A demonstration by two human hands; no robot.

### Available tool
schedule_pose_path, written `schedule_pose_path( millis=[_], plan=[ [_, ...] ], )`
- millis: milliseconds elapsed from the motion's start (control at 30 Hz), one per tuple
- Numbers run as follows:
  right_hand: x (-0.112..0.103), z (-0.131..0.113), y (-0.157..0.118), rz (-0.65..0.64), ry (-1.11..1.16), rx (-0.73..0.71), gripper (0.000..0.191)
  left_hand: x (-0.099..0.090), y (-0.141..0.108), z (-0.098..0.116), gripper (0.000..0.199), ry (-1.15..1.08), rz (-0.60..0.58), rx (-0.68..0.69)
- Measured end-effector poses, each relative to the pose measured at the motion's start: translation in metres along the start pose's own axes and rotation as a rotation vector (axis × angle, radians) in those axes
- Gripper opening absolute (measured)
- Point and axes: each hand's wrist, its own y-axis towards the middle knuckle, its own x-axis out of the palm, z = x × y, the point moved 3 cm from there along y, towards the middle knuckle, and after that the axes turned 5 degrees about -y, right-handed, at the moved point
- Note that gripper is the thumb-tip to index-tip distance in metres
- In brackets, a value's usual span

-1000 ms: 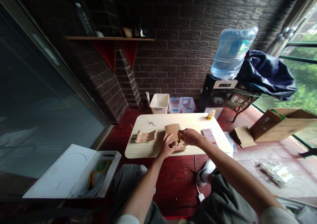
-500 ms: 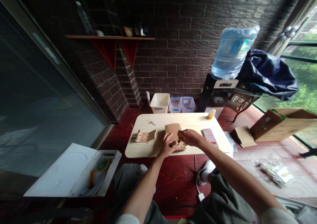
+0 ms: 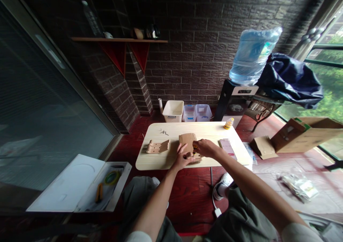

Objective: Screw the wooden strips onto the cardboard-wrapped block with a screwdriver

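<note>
Got a pale wood-grain table in front of me here, with both bare forearms reaching forward from white sleeves at the bottom of the view. The left hand is wrapping around a slatted light-brown wooden panel, fingers spread and curling over its lower edge. The panel is sitting on a chunkier tan wooden piece near the table's front edge, and the two look like they're touching. The right hand is coming in from the side, knuckles up, fingers narrowly pinching a small yellow-and-black tool right against the panel. It's mostly hidden, so I can't quite tell what kind of tool it is.

Off to the left, a second slatted wooden part is lying on the tabletop, with a few tiny metal screws scattered beyond it. To the right, a flat pinkish card is lying well clear of the hands, and a small yellow bottle is standing at the far edge.
</note>
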Motion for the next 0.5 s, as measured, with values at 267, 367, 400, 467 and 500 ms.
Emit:
schedule_pose_path(
  millis=[267, 367, 400, 467, 500],
  plan=[
    [0.001, -0.002, -0.001, 0.002, 0.004, -0.014, 0.025, 0.002, 0.0, -0.003, 0.028, 0.024, 0.001, 0.008],
    [0.003, -0.002, 0.003, 0.008, -0.004, -0.001, 0.026, 0.002, 0.0, -0.004, 0.027, 0.022, 0.005, 0.013],
    [0.004, -0.002, 0.003, 0.012, -0.005, 0.004, 0.027, 0.003, 0.0, -0.004, 0.027, 0.019, 0.004, 0.013],
    [0.008, 0.0, 0.004, 0.008, -0.007, 0.014, 0.027, 0.003, 0.0, -0.004, 0.026, 0.009, 0.003, 0.009],
    [0.011, 0.0, 0.004, 0.0, -0.004, 0.015, 0.026, 0.003, 0.0, -0.004, 0.027, 0.003, 0.004, 0.005]
  ],
)
